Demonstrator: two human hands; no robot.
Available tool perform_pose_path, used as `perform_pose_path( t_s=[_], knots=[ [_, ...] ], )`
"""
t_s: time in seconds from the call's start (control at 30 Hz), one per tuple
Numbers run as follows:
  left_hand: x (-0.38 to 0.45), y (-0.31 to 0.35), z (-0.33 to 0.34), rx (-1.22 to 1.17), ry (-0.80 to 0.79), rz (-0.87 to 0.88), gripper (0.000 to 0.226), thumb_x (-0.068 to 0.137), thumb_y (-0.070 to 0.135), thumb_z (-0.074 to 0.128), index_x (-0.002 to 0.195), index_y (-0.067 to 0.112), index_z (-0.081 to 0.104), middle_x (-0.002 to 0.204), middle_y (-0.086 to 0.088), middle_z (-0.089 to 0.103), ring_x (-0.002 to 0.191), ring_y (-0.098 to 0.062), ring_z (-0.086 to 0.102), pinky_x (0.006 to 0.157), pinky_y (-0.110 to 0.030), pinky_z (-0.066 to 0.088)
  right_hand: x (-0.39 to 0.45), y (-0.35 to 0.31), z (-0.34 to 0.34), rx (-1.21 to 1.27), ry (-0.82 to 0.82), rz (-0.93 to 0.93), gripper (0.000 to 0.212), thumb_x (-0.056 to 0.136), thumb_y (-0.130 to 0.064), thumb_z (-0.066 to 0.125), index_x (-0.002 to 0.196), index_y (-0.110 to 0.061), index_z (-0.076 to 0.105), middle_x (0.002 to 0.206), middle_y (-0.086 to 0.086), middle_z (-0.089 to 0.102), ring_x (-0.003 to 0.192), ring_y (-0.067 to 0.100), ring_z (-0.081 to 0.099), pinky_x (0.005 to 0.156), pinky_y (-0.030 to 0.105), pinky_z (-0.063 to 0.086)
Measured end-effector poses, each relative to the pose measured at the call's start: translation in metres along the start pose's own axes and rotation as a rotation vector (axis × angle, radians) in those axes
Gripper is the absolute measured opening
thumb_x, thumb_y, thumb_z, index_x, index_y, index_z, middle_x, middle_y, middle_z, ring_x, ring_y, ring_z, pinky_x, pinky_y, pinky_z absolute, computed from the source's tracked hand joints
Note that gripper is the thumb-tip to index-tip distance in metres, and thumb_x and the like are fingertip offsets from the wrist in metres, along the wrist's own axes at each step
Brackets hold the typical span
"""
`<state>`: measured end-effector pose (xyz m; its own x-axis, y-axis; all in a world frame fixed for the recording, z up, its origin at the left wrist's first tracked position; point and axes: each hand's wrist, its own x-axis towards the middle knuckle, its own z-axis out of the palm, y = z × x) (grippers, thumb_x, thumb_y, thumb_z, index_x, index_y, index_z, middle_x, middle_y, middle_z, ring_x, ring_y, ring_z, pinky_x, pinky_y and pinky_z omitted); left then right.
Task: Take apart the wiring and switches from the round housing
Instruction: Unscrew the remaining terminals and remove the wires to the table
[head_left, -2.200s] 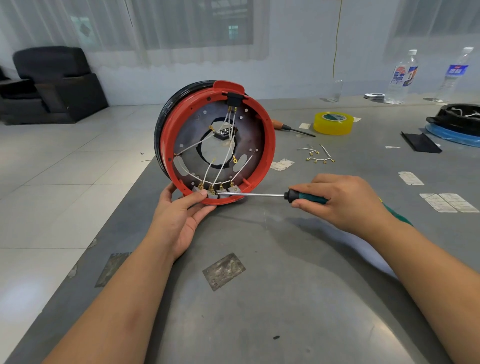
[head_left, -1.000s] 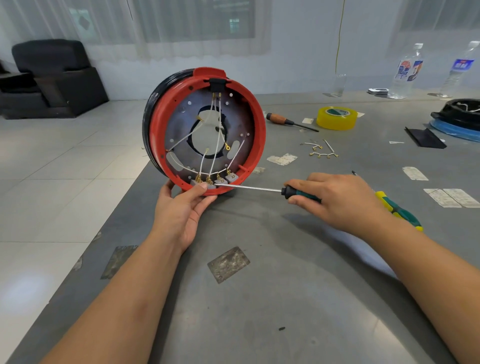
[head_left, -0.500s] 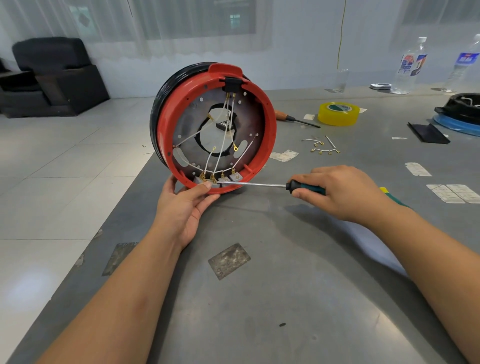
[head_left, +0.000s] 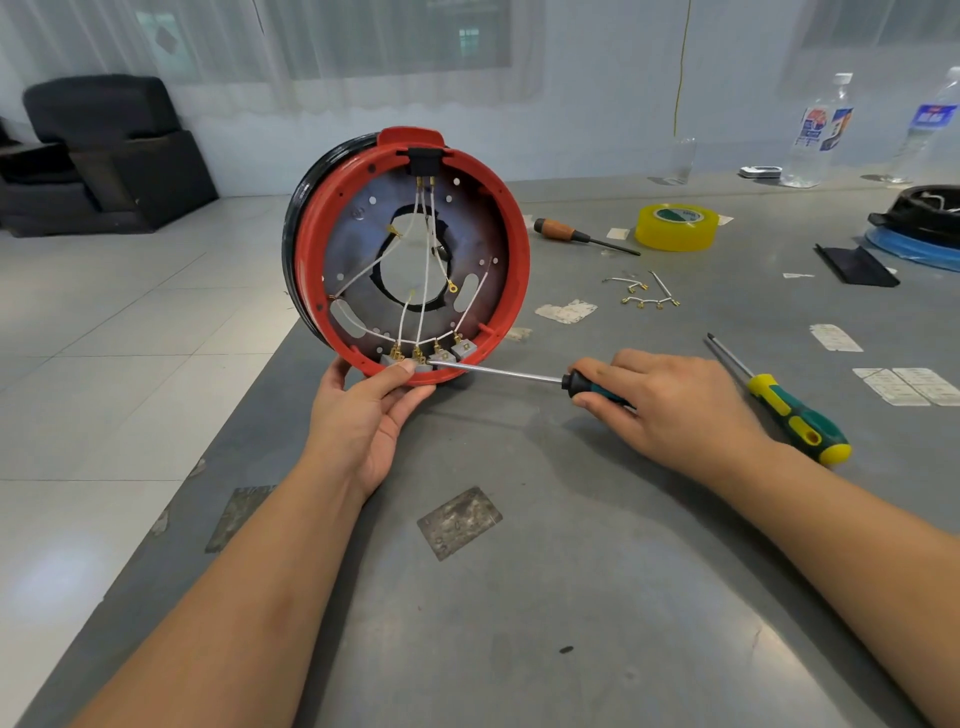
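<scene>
Two hands at work on a grey counter (head_left: 597, 597). Round housing (head_left: 511, 244), red rim with black outer band, stands on edge near the counter's left border, open side facing the camera. Left hand (head_left: 366, 415) grips the rim from below: thumb hooked over the lower edge, fingers curled behind and under it. Right hand (head_left: 670, 405) sits to the right of the housing, apart from it, fingers wrapped around the dark handle of a screwdriver (head_left: 530, 375). Shaft runs nearly level, leftward; tip meets the row of grey switches (head_left: 447, 355) at the bottom inside of the rim, just beside the left thumb.

White wires (head_left: 423, 291) run from a black block (head_left: 421, 160) at the top of the rim down across the metal plate to brass terminals on the switches. One wire ends loose in a ring lug near the plate's central hole.

Second screwdriver (head_left: 789, 410), yellow and green handle, lies on the counter right of the right hand, not touched. Wooden-handled screwdriver (head_left: 576, 235) and a roll of yellow tape (head_left: 676, 227) lie farther back. Short wire pieces (head_left: 644, 293) with brass ends lie between the tape and the right hand. Paper scraps scattered about. Two plastic bottles (head_left: 818, 135) at the far right edge, beside another dark housing on a blue ring (head_left: 919, 223).
</scene>
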<state>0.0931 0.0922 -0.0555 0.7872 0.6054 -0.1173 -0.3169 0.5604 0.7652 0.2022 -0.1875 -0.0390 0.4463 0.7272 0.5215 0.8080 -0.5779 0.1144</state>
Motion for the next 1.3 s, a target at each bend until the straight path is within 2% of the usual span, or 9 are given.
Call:
perform_pose_path(
  t_s=[0.3,0.57,0.7,0.9,1.03,1.17,1.3],
  knots=[
    [0.002,-0.001,0.0,-0.023,0.003,0.023,0.061,0.091,-0.014,0.067,0.146,0.0,0.044,0.091,-0.017,0.077,0.101,-0.042,0.076,0.089,-0.052,0.063,-0.005,-0.006,0.01,-0.066,0.134,-0.036,0.041,0.104,-0.048,0.037,0.119,-0.025,0.069,0.084,0.0,0.064,0.067,0.027,0.065,0.042,0.032,0.044],
    [0.001,0.0,-0.001,-0.055,0.031,0.021,0.061,0.091,-0.013,0.068,0.146,-0.003,0.044,0.087,-0.016,0.077,0.093,-0.036,0.079,0.077,-0.044,0.066,-0.006,-0.011,0.013,-0.108,0.198,-0.061,0.036,0.105,-0.042,0.044,0.121,-0.023,0.07,0.08,0.001,0.061,0.064,0.025,0.063,0.04,0.031,0.042],
    [0.001,0.0,0.0,-0.061,0.039,0.024,0.061,0.09,-0.013,0.069,0.146,-0.005,0.045,0.098,-0.021,0.073,0.098,-0.039,0.077,0.077,-0.043,0.065,-0.006,-0.013,0.013,-0.115,0.192,-0.071,0.039,0.104,-0.041,0.043,0.124,-0.021,0.07,0.08,0.003,0.061,0.063,0.025,0.063,0.039,0.03,0.04],
    [0.002,0.0,-0.001,-0.076,0.045,0.025,0.061,0.09,-0.012,0.07,0.146,-0.004,0.046,0.089,-0.016,0.077,0.098,-0.039,0.077,0.076,-0.044,0.065,-0.007,-0.015,0.013,-0.114,0.158,-0.071,0.042,0.103,-0.041,0.042,0.124,-0.019,0.07,0.08,0.004,0.061,0.063,0.026,0.063,0.038,0.031,0.042],
    [0.002,-0.001,-0.001,-0.079,0.046,0.027,0.063,0.091,-0.011,0.07,0.148,-0.003,0.044,0.084,-0.013,0.078,0.093,-0.036,0.079,0.075,-0.043,0.065,-0.007,-0.016,0.014,-0.045,0.077,-0.048,0.046,0.104,-0.044,0.037,0.13,-0.019,0.066,0.086,0.004,0.061,0.067,0.029,0.063,0.042,0.035,0.047],
    [0.003,-0.001,-0.001,-0.086,0.052,0.031,0.064,0.091,-0.011,0.07,0.148,-0.003,0.044,0.085,-0.013,0.078,0.093,-0.036,0.079,0.077,-0.044,0.066,-0.007,-0.018,0.014,0.002,0.058,-0.052,0.043,0.102,-0.042,0.043,0.129,-0.016,0.065,0.085,0.006,0.06,0.064,0.032,0.062,0.043,0.038,0.048],
    [0.003,0.0,-0.001,-0.092,0.054,0.032,0.063,0.09,-0.01,0.071,0.147,-0.005,0.045,0.091,-0.016,0.078,0.097,-0.037,0.078,0.079,-0.043,0.066,-0.006,-0.019,0.016,-0.044,0.095,-0.066,0.039,0.099,-0.038,0.051,0.127,-0.015,0.067,0.081,0.007,0.059,0.059,0.031,0.06,0.037,0.035,0.044]
  ],
)
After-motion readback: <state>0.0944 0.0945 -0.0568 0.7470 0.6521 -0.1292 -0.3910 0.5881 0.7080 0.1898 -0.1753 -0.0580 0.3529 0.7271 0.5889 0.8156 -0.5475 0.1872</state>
